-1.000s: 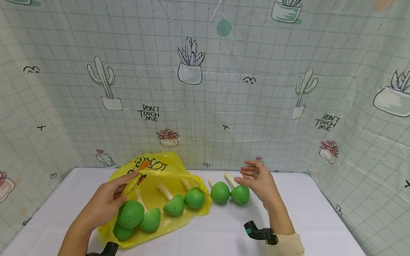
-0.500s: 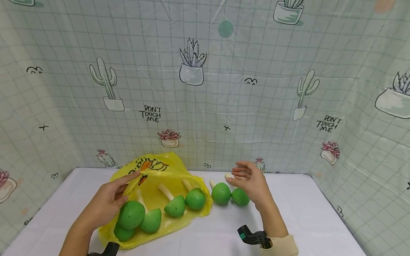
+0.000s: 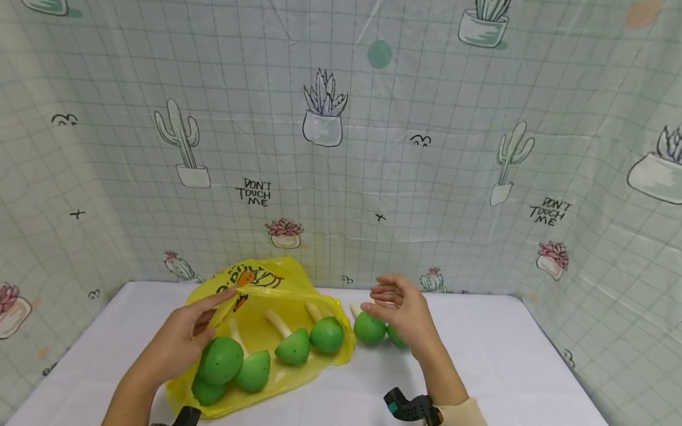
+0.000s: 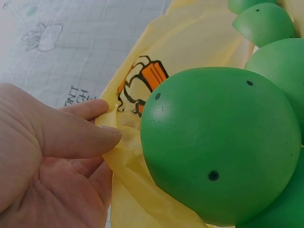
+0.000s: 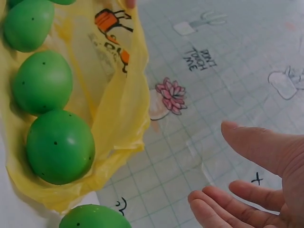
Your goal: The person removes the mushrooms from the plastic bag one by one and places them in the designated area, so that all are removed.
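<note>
A yellow plastic bag with printed lettering and an orange drawing lies on its side, its mouth facing me. Inside are several toy mushrooms with pale stems and dotted green caps, the caps toward the opening. My left hand pinches the bag's left edge, thumb in front and fingers behind, beside the nearest cap. Outside the bag's right end lie two more such mushrooms: one cap shows mostly, the other is partly hidden. Over them hovers my right hand, fingers spread from the thumb, holding nothing.
White cloth covers the table. Behind it hangs a gridded curtain printed with cacti, which also closes off both sides. Black camera mounts sit on my wrists.
My right hand has moved left and slightly down, and now covers more of the right-hand mushroom outside the bag. My left hand keeps its pinch on the bag. The head view has shifted slightly.
</note>
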Motion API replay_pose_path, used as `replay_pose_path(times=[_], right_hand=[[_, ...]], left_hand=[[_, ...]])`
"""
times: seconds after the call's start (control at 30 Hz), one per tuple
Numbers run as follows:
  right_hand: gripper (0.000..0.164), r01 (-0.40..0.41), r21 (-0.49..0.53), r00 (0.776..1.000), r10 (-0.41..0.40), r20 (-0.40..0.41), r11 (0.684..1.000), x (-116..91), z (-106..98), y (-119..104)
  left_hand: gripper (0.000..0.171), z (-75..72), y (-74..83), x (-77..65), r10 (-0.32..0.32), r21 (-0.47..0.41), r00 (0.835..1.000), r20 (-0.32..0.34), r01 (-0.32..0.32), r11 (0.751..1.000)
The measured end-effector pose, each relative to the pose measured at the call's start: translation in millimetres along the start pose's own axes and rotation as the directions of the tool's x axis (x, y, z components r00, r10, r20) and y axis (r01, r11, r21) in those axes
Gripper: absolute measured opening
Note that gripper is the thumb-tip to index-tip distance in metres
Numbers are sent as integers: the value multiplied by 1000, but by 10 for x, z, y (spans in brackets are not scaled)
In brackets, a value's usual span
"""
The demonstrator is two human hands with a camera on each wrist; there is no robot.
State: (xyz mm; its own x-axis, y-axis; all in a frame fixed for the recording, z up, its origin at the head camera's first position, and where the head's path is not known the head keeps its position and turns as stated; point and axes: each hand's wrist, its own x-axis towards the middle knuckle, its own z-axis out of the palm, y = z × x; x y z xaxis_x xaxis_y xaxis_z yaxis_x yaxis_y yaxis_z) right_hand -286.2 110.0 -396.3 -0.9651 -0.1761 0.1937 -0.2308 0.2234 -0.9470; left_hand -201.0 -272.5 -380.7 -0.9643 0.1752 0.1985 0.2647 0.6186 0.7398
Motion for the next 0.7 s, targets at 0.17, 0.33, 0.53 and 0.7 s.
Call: replay_pose_path(times=[0.17,0.33,0.53,0.7], right_hand=[[61,5,6,1000,-5,6,1000,-1,62,-17],[56,3,5,1000,-3,16,1000,-19,188,-37],[54,60,0,996,-60,69,998,-64,365,-37],[51,131,-38,986,-126,107,991,-88,511,-23]], left_hand=[[71,6,11,3,12,-2,1000,5,-12,1000],[71,5,9,-7,1,1,1000,3,-1,1000],[71,-4,11,-19,-5,-17,1000,11,6,1000],[71,-11,19,-12,4,3,1000,8,-4,1000]])
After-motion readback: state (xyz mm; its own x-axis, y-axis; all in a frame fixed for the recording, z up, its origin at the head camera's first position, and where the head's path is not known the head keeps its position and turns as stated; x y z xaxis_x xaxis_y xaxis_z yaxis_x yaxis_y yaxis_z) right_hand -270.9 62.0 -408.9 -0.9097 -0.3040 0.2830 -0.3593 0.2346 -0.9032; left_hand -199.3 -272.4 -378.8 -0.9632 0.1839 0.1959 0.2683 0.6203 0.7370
